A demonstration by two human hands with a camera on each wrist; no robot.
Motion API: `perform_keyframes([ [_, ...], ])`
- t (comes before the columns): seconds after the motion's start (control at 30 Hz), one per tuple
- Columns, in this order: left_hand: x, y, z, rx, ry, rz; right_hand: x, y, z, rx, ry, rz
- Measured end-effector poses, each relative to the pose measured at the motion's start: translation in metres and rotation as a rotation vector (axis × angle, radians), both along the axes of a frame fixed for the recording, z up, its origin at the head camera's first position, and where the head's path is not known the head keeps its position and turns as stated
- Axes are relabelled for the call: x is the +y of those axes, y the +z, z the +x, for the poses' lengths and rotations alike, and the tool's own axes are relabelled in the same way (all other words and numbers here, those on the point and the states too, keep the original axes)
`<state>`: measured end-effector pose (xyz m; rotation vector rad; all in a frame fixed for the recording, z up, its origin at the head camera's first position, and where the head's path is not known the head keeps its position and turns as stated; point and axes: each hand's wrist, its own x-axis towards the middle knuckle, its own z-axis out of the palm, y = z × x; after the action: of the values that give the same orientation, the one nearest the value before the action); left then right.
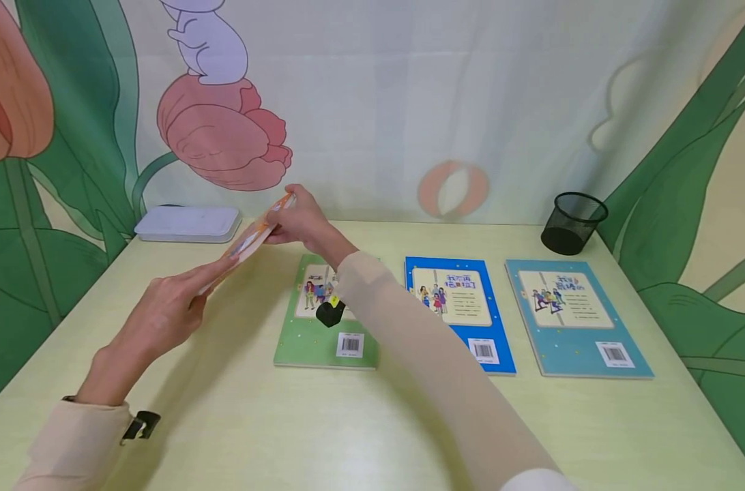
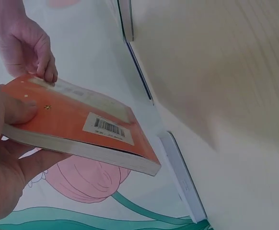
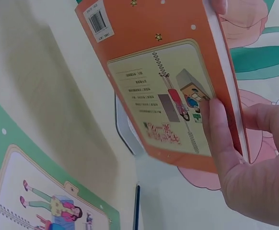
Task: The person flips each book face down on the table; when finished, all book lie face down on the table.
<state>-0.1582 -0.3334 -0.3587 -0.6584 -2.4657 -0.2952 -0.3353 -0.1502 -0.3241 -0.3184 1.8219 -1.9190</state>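
An orange book (image 1: 250, 239) is held tilted above the left part of the table, its back cover with a barcode showing in both wrist views. My left hand (image 1: 166, 310) grips its near edge, thumb on the orange cover and fingers beneath, as the left wrist view shows. At the far end, my right hand (image 1: 301, 218) pinches the book between fingers and thumb. Below the right forearm lies a green book (image 1: 314, 348), back cover up and partly covered by the sleeve. A blue book (image 1: 501, 354) lies to its right, also partly hidden by that sleeve.
A teal book (image 1: 563, 354) lies on the table (image 1: 274, 423) at the right. Against the back stand a black mesh pen holder (image 1: 574, 224) on the right and a flat white case (image 1: 188, 224) on the left. A printed curtain (image 1: 360, 109) borders the table.
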Motion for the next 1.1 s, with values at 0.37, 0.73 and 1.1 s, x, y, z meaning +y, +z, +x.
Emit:
perform_keyframes([
  [0.37, 0.005, 0.001, -0.001, 0.103, 0.09, 0.111, 0.001, 0.007, 0.005, 0.062, -0.027, -0.063],
  [0.73, 0.012, -0.006, -0.002, 0.187, 0.202, 0.258, -0.002, 0.006, 0.011, 0.114, 0.003, -0.053],
  [1.1, 0.016, -0.002, -0.007, 0.245, 0.185, 0.523, -0.002, -0.015, 0.004, 0.133, 0.014, 0.051],
])
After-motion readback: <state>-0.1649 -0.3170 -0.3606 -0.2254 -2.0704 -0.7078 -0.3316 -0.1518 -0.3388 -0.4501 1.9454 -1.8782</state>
